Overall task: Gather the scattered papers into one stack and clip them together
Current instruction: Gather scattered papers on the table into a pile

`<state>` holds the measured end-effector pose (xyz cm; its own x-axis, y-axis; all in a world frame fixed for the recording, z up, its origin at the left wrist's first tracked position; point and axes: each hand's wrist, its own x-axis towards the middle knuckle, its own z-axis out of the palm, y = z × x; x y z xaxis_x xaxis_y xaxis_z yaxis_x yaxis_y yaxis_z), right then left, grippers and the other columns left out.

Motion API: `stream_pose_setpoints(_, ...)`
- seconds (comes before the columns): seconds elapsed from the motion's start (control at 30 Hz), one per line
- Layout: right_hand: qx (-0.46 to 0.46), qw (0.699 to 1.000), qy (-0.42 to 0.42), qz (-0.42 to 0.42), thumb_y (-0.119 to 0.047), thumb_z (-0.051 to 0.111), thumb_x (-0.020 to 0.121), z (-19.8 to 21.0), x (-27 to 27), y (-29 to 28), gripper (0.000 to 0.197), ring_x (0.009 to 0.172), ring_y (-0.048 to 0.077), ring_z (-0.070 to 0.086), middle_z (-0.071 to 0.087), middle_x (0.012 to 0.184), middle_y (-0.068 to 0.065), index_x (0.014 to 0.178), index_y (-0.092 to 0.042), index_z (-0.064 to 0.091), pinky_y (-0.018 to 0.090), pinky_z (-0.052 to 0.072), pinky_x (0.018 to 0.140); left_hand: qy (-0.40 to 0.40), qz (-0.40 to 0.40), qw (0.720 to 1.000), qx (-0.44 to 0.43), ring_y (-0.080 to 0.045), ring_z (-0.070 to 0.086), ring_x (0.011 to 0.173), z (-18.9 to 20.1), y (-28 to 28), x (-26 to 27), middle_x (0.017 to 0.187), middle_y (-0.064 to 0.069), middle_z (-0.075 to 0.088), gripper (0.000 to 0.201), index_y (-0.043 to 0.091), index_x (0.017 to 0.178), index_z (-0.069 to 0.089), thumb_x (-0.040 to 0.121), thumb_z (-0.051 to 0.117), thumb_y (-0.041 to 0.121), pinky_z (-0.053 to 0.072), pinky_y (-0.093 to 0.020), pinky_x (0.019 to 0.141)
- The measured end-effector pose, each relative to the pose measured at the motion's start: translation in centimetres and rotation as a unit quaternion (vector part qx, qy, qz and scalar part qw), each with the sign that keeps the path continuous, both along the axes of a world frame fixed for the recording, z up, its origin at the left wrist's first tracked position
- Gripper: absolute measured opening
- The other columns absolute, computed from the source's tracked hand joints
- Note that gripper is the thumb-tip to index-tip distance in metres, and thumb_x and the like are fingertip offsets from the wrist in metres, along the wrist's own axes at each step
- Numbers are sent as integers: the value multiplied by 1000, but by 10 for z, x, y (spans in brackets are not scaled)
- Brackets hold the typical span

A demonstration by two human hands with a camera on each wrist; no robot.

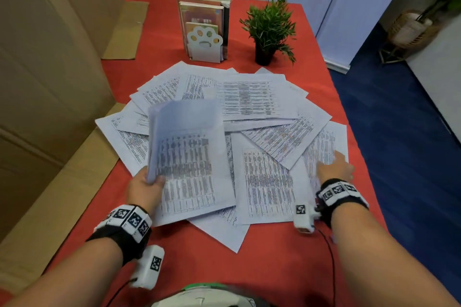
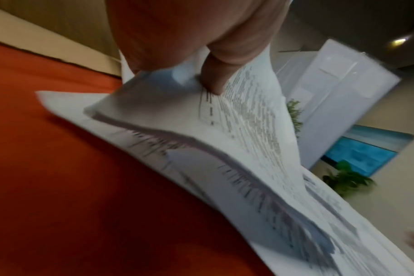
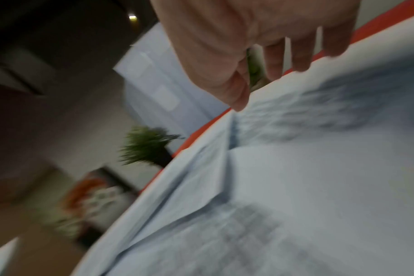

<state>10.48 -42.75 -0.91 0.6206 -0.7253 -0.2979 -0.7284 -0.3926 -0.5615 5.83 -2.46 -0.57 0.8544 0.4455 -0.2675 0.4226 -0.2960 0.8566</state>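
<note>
Currently the left hand [image 1: 144, 188] pinches a partial stack [image 1: 189, 157] at its near-left edge, thumb on top, the sheets lifted and curling above the table. The right hand [image 1: 335, 168] rests with fingers [image 3: 300, 56] straight and slightly spread on a sheet at the right of the scattered papers [image 1: 249, 99], which fan across the red tablecloth [image 1: 274, 269]. Gathering is in hand, judged early (no clip is visible). The next move calls for sliding that sheet toward the stack.
</note>
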Motion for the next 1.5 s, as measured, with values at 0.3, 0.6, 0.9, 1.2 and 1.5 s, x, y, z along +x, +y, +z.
stream_pose_setpoints(0.3, -32, 989, 122, 75, -34, 54, 85, -12, 23, -9, 69, 129, 42, 28, 25, 145, 18, 144, -42, 19, 52, 30, 105, 60, 49, 995, -64, -33, 67, 89, -17, 24, -13, 92, -8, 69, 20, 18, 103, 61, 84, 64, 12, 52, -50, 88)
stream_pose_setpoints(0.6, -104, 957, 76, 261, -21, 49, 91, -27, 29, 73, 35, 125, 36, 33, 36, 142, 4, 125, -18, 54, 50, 31, 103, 57, 117, 983, -130, -34, 69, 89, -28, 50, -19, 95, -10, 71, 12, 20, 87, 64, 79, 70, 15, 52, -56, 88)
stream_pose_setpoints(0.9, -101, 900, 108, 410, -7, 37, 81, -26, -6, 146, 39, 120, 31, 40, 52, 123, 12, 114, -6, 57, 39, 38, 93, 34, 115, 985, -122, -33, 67, 88, -14, 50, -30, 93, -12, 69, 14, 18, 95, 62, 83, 67, 13, 51, -52, 89)
stream_pose_setpoints(1.2, -72, 976, -181, 98, -1, 51, 72, -4, -13, 131, 51, 119, 32, 44, 41, 131, 8, 120, -18, 48, 43, 37, 98, 33, 94, 989, -109, -37, 67, 86, -9, 43, -35, 88, -12, 69, 6, 18, 86, 61, 83, 66, 16, 53, -52, 86)
stream_pose_setpoints(1.5, -31, 893, 98, 438, -28, 36, 94, -15, -3, 148, 53, 147, 21, 1, 10, 159, -7, 146, -31, 27, 59, 4, 115, 67, 66, 991, -98, -37, 66, 89, -14, 39, -37, 94, -15, 69, 9, 17, 88, 61, 83, 67, 14, 51, -54, 89)
